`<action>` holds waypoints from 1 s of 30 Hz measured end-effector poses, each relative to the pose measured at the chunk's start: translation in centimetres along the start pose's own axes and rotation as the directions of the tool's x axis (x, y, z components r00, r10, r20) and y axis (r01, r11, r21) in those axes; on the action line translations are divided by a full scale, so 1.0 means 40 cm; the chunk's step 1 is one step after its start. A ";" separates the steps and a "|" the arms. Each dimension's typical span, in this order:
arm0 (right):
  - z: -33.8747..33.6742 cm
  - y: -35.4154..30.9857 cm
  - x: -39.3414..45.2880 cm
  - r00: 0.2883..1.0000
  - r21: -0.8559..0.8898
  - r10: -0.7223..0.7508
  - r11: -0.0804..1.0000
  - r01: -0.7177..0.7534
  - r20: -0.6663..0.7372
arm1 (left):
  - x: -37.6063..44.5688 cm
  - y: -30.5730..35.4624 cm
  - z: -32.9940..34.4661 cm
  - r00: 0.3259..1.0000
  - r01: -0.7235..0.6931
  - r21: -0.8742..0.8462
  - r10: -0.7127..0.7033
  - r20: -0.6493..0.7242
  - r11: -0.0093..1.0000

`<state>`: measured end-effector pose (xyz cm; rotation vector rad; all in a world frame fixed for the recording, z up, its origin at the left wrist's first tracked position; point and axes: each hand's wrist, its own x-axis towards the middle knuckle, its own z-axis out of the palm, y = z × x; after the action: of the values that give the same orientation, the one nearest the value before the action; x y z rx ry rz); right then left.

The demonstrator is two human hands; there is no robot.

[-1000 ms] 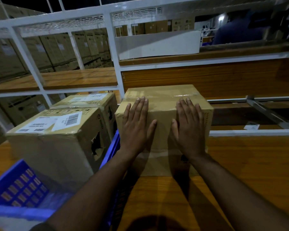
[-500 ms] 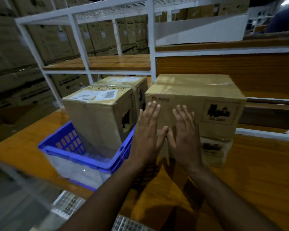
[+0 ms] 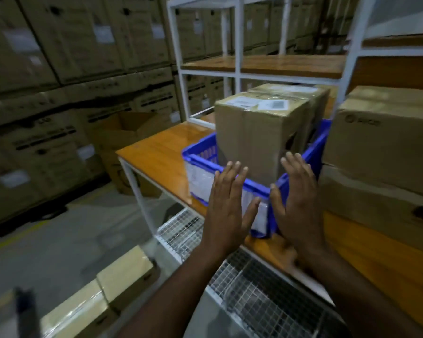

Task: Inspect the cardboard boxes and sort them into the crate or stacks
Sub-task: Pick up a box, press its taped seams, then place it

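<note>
Hands swung left off stacked boxes [image 3: 386, 142]; left hand [image 3: 230, 203], right hand [image 3: 296, 198] flat, empty, before crate [image 3: 230, 172]. Crated box [image 3: 254, 137] looks stiff, bulky: take opposite sides.

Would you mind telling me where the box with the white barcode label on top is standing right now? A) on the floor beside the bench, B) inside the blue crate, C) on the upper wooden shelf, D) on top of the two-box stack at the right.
B: the labelled box stands upright with its base below the rim of the blue crate on the bench.
</note>
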<state>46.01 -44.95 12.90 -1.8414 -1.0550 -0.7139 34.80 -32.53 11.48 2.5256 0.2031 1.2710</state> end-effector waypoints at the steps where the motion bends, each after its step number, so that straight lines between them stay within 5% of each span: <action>1: 0.024 -0.036 -0.015 1.000 0.011 -0.014 1.000 0.014 0.014 | -0.038 -0.023 -0.033 0.999 0.033 0.013 -0.033 0.001 0.999; 15: 0.399 -0.591 -0.292 0.896 0.228 -0.182 0.969 0.093 0.406 | -0.507 -0.310 -0.547 0.919 0.395 0.269 -0.370 -0.139 0.879; 30: 0.918 -0.898 -0.448 0.664 0.506 -0.413 0.860 0.060 0.623 | -0.773 -0.710 -0.770 0.687 0.721 0.411 -0.655 -0.316 0.558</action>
<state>7.97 -9.73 -3.59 -1.5760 -1.8323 0.1844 -8.04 -7.43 -4.13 2.2808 1.5976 1.1042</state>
